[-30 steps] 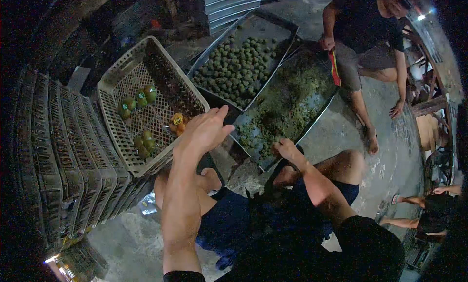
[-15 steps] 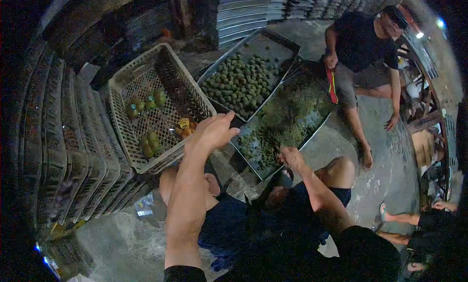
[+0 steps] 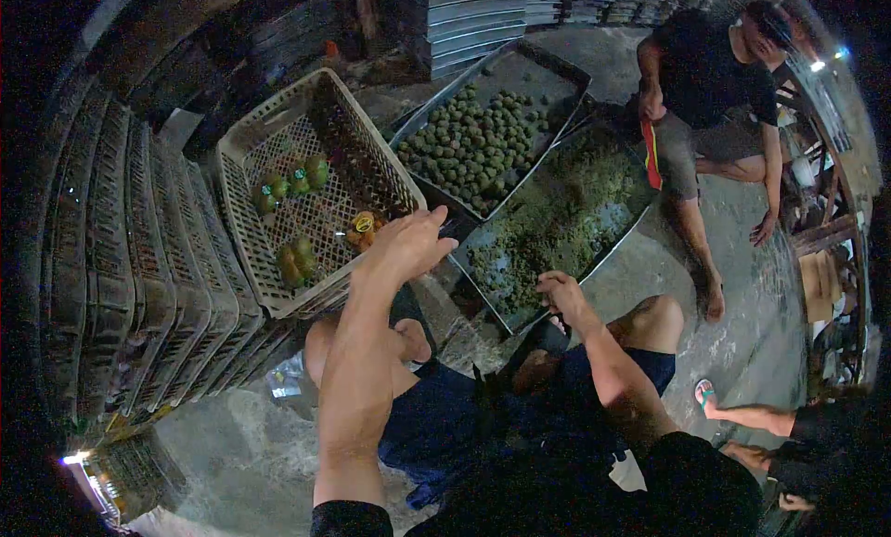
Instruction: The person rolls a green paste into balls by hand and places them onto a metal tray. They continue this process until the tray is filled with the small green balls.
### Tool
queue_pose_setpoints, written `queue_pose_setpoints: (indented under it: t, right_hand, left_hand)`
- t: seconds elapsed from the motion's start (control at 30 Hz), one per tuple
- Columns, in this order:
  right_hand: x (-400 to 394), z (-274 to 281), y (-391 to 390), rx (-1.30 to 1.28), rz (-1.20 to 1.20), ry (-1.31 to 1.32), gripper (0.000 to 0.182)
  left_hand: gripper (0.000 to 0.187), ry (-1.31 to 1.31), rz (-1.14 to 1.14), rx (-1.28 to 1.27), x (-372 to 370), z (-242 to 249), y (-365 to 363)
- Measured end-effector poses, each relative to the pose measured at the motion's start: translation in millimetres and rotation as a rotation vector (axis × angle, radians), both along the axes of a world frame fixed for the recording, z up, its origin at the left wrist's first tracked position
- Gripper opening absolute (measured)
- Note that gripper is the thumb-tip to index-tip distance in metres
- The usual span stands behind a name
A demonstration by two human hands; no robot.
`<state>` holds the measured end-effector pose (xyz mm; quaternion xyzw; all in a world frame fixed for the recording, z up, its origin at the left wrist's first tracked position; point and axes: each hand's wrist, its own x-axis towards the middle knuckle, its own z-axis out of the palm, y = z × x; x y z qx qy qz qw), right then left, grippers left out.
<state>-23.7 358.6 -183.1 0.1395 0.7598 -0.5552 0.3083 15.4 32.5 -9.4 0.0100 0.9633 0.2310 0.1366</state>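
My left hand (image 3: 406,245) is over the near right corner of a plastic lattice crate (image 3: 243,231), palm down, with fingers stretched out and the thumb apart. Inside the crate are several green and orange bundles with round labels: a green pair (image 3: 297,261), more green ones (image 3: 311,173) and an orange one (image 3: 364,229). My right hand (image 3: 562,296) is above the near edge of a metal tray (image 3: 566,285) spread with loose green crumbly material (image 3: 548,226). Its fingers are curled together; what they hold, if anything, is too small to make out.
Behind lies a second metal tray (image 3: 548,68) with many round green balls (image 3: 483,147). Stacked crates (image 3: 158,268) stand at left, stacked metal trays (image 3: 476,22) at the back. Across from me sits a person (image 3: 705,82) holding a red and yellow object (image 3: 651,155). Another person's legs (image 3: 752,418) show at right.
The whole view has shifted slightly, trays and crate appearing higher and further right. My left hand stays by the crate corner; my right hand remains curled at the tray edge.
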Motion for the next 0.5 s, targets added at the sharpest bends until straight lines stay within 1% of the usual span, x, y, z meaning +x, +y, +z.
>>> queue_pose_setpoints:
  t: [0.07, 0.1, 0.17, 0.2, 0.23, 0.27, 0.3, 0.37, 0.4, 0.47, 0.5]
  right_hand:
    - [-0.1, 1.2, 4.3, -0.079, 0.062, 0.169, 0.037]
    - [1.1, 0.3, 3.7, -0.08, 0.059, 0.17, 0.037]
    - [4.0, -0.5, 0.2, 0.108, -0.207, 0.136, 0.041]
    - [3.4, 0.7, 1.9, 0.106, -0.21, 0.135, 0.041]
    - [0.5, 3.3, 3.5, 0.096, -0.159, 0.078, 0.044]
    - [-1.6, 4.9, 3.9, 0.085, -0.108, 0.02, 0.047]
    - [-3.0, 5.8, 3.2, 0.082, -0.11, 0.018, 0.047]
    - [-0.4, 25.7, -4.7, -0.09, -0.204, -0.11, 0.043]
    - [1.9, 30.9, -4.5, -0.091, -0.207, -0.114, 0.043]
    - [3.5, 37.1, -3.8, -0.22, -0.19, -0.065, 0.037]
    - [1.7, 31.5, -0.5, -0.221, -0.189, -0.066, 0.037]
  left_hand:
    - [0.053, 0.007, 0.011, 0.006, -0.3, 8.5, 4.2]
    - [0.052, -0.037, -0.004, -0.008, -0.5, 14.0, 6.6]
    - [0.05, -0.082, -0.02, -0.023, -0.6, 14.6, 9.4]
    - [0.049, -0.041, -0.026, -0.021, 0.0, 8.2, 9.2]
    - [0.047, 0.001, -0.031, -0.02, 0.0, 6.1, 9.3]
    - [0.047, -0.001, -0.033, -0.023, -0.1, 4.5, 9.5]
    - [0.049, -0.002, -0.035, -0.018, -0.3, 3.2, 9.7]
    - [0.05, -0.007, -0.041, -0.015, 0.4, 0.3, 9.6]
    - [0.051, 0.019, -0.048, -0.01, 1.3, -2.9, 8.7]
    - [0.052, 0.043, -0.054, -0.005, 1.1, -8.1, 6.4]
    - [0.053, 0.043, -0.05, -0.004, 0.5, -10.4, 5.3]
